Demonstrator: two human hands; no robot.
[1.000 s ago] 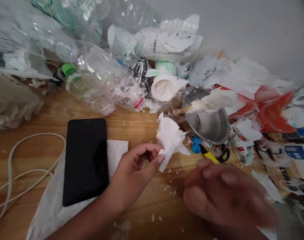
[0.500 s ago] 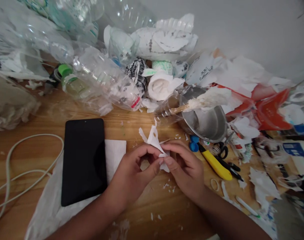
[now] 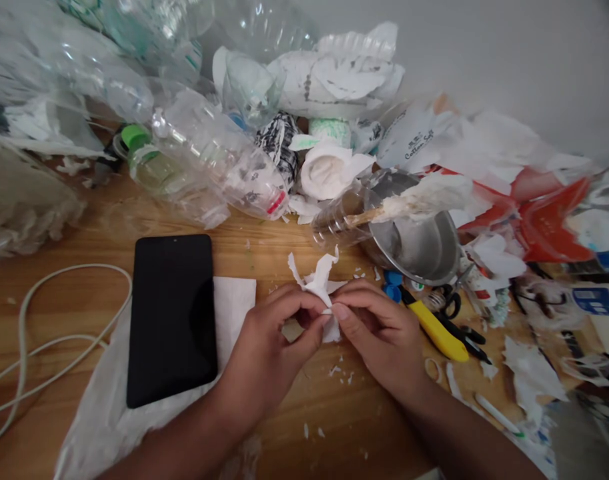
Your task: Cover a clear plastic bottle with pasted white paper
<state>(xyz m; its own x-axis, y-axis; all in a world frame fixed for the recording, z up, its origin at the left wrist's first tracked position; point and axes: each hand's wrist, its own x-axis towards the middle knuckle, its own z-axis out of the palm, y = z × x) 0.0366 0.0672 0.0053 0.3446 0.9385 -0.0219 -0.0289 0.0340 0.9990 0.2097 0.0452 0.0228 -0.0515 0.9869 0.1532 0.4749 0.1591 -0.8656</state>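
Between my two hands is a small twisted piece of white paper (image 3: pixel 320 277), with thin torn strips standing up from its top. My left hand (image 3: pixel 279 340) pinches it from the left between thumb and forefinger. From the right, my right hand (image 3: pixel 379 327) pinches the same piece, its thumb tip close to the left one. Part of the paper is hidden behind the fingers, and a lower flap shows beneath them. Small white scraps (image 3: pixel 335 371) lie on the wooden table (image 3: pixel 284 440) below.
A black tablet (image 3: pixel 173 320) lies left on white sheeting, beside a white cable (image 3: pixel 24 320). Clear plastic bottles (image 3: pixel 219 153) pile up behind. A metal pot (image 3: pixel 424 247), a yellow-handled cutter (image 3: pixel 437 327), scissors (image 3: pixel 451 305) and blue caps (image 3: pixel 393 285) sit to the right.
The paper's top strips have turned and now spread apart more to both sides. Both hands still pinch it in nearly the same place. The whole view has shifted slightly.
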